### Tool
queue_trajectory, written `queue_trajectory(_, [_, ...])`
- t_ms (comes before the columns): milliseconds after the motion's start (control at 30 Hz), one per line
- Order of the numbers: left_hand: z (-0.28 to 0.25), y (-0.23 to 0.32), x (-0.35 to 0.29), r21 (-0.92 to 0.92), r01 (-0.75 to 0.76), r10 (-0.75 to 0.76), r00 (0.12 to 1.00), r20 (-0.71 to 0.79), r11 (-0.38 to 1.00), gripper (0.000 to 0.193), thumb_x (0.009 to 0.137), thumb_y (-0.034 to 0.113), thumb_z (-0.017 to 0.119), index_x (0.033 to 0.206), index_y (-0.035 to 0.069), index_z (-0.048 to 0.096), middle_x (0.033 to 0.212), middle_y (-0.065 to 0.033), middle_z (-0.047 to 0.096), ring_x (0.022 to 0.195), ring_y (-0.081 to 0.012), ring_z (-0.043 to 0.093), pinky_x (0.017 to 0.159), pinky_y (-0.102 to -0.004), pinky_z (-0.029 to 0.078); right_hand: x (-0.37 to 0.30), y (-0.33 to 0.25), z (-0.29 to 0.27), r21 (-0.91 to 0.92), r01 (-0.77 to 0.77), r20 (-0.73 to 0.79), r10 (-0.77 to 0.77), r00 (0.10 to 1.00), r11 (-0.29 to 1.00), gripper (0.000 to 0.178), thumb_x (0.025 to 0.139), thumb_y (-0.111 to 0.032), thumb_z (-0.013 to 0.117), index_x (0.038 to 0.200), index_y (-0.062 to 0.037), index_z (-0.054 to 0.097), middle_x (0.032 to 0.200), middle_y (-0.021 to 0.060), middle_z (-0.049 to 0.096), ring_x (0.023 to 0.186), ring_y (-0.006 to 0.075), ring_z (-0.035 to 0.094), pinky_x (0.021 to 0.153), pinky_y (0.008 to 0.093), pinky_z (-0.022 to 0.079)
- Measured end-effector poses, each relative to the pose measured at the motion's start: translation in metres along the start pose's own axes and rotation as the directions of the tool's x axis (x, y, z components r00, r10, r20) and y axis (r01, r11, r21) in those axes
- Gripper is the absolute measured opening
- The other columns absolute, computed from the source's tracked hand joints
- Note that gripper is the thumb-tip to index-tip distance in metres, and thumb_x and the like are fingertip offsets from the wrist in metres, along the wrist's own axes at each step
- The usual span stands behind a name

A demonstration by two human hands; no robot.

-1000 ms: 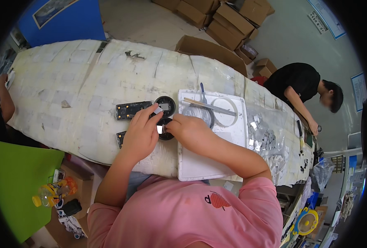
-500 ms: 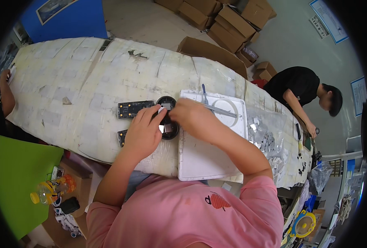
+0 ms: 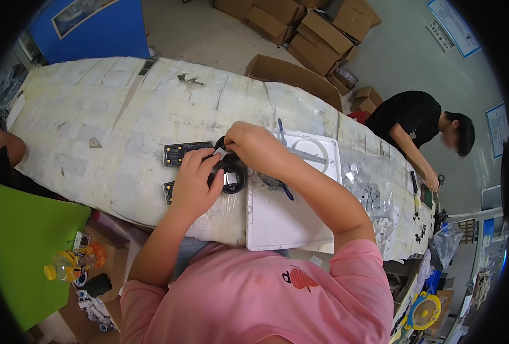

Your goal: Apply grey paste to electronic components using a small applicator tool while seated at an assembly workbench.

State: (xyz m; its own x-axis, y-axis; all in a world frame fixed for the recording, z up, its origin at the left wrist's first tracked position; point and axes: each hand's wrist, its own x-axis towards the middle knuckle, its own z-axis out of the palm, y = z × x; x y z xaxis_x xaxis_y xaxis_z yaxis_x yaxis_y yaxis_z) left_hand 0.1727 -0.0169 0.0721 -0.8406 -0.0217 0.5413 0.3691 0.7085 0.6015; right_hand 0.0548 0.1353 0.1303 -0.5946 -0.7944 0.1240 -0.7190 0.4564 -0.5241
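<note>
Two round black casings lie close together in front of me. The lower casing (image 3: pixel 241 185) shows a silver square inside it. Mostly covered by my fingers, the upper casing (image 3: pixel 220 140) has a small silver square piece (image 3: pixel 222 153) at its edge. My left hand (image 3: pixel 196 180) is closed on the upper casing, its thumb beside the lower one. With fingertips pinched over the upper casing, my right hand (image 3: pixel 251 146) hides whatever they grip. Left of the casings are two black rectangular panels with small yellowish squares: one farther (image 3: pixel 177 155), the other nearer (image 3: pixel 168 192), partly behind my left hand.
A white tray (image 3: pixel 289 235) sits under my right forearm, with a white ring (image 3: pixel 325 150), a grey bar (image 3: pixel 309 156) and a blue-ended tool (image 3: pixel 288 192) on it. Small silver pieces (image 3: pixel 371 198) lie to its right. Another person (image 3: pixel 409 117) works at far right.
My right hand has shifted left and away from me, and the upper casing has moved slightly left. A blue-ended tool now shows below my right forearm. My left hand stays nearly in place.
</note>
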Motion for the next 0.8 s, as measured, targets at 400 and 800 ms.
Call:
queue_trajectory(400, [0.008, 0.006, 0.022, 0.164, 0.142, -0.142, 0.990, -0.014, 0.976, 0.019, 0.077, 0.014, 0.069, 0.093, 0.008, 0.062, 0.103, -0.0063, 0.061, 0.100, -0.0265, 0.055, 0.086, -0.0399, 0.035, -0.019, 0.009, -0.007, -0.164, 0.218, -0.040, -0.227, 0.973, 0.962, 0.014, 0.081, -0.003, 0.063, 0.094, -0.0015, 0.068, 0.090, 0.0132, 0.060, 0.082, 0.0322, 0.060, 0.075, 0.0385, 0.049])
queue_trajectory(800, [0.011, -0.013, 0.020, 0.095, 0.126, -0.124, 0.992, -0.030, 0.987, 0.022, 0.082, 0.010, 0.064, 0.103, 0.009, 0.057, 0.108, -0.0067, 0.061, 0.105, -0.0247, 0.055, 0.098, -0.0412, 0.029, -0.151, -0.020, -0.039, -0.277, -0.337, -0.046, 0.338, 0.940, 0.900, 0.035, 0.080, -0.026, 0.073, 0.104, -0.0056, 0.059, 0.087, 0.0132, 0.064, 0.077, 0.0335, 0.062, 0.067, 0.0422, 0.049])
